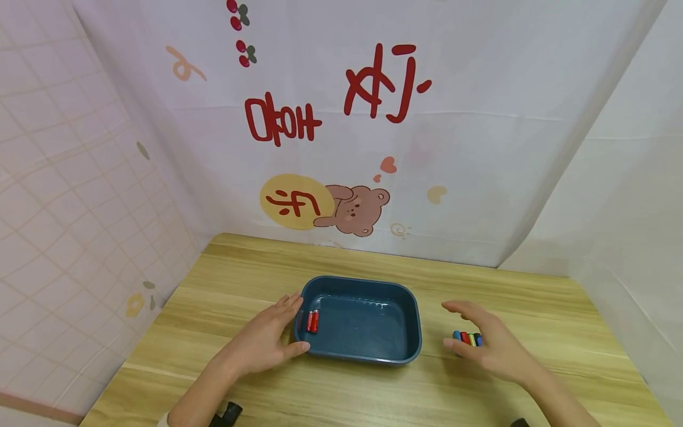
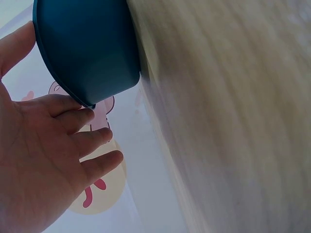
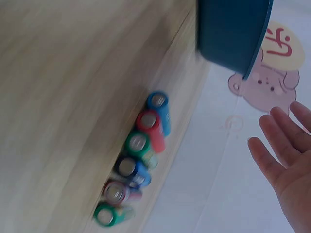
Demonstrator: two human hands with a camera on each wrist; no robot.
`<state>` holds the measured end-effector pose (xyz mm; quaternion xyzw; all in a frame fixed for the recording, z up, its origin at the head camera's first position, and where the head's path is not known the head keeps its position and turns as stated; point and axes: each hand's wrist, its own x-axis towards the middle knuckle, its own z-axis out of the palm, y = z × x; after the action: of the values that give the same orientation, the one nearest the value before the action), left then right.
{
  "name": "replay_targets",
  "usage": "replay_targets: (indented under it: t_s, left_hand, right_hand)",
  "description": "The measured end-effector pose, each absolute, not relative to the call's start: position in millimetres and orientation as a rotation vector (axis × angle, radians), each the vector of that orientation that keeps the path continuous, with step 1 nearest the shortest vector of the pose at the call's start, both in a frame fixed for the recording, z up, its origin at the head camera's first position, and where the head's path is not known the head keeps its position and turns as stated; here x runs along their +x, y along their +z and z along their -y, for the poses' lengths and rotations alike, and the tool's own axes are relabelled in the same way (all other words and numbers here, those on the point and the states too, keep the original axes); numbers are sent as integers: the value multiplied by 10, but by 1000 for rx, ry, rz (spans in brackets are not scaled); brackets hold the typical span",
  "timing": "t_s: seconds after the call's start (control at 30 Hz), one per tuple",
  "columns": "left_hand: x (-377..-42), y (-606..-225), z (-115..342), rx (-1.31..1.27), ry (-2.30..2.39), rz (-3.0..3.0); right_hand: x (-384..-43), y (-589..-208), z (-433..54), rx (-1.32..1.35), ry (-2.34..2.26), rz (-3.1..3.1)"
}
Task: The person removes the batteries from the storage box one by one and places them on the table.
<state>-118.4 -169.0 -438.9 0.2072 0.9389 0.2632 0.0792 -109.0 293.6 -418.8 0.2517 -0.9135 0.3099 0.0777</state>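
Note:
A dark blue tray lies on the wooden table, two red batteries side by side at its left end. My left hand is at the tray's left end, thumb and fingertips right at the rim; in the left wrist view its fingers spread loosely beside the tray wall. To the right, my right hand hovers with fingers apart above a row of batteries, partly hiding it. The right wrist view shows several batteries in blue, red and green lined up on the table, away from the fingers.
The wooden table runs back to a white printed cloth; more cloth hangs at both sides. A black object sits by the left forearm, and another dark piece shows at the bottom edge near the right forearm.

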Motion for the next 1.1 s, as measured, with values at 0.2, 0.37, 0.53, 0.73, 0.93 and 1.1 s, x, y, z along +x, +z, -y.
replay_targets:
  t_s: [0.2,0.37,0.53,0.73,0.93,1.1]
  left_hand:
    - [-1185,-4373,1687,622,785,-2806]
    - [-1190,-4378,1691,634,779,-2806]
    - [-1194,-4390,1694,633,781,-2804]
    - [-1196,-4389,1687,630,774,-2805]
    - [-1195,-4392,1692,628,778,-2802]
    - [-1196,-4388,1699,631,785,-2799]
  right_hand:
    - [-1105,-4183,-2761,798,929,2746]
    - [-1119,-4177,-2604,843,909,2765]
    - [-1146,-4176,-2451,909,878,2764]
    - [-1179,-4196,-2292,989,844,2771]
    - [-1221,-4212,-2127,1026,821,2801]
    - [-1271,-4213,-1974,1064,825,2802]
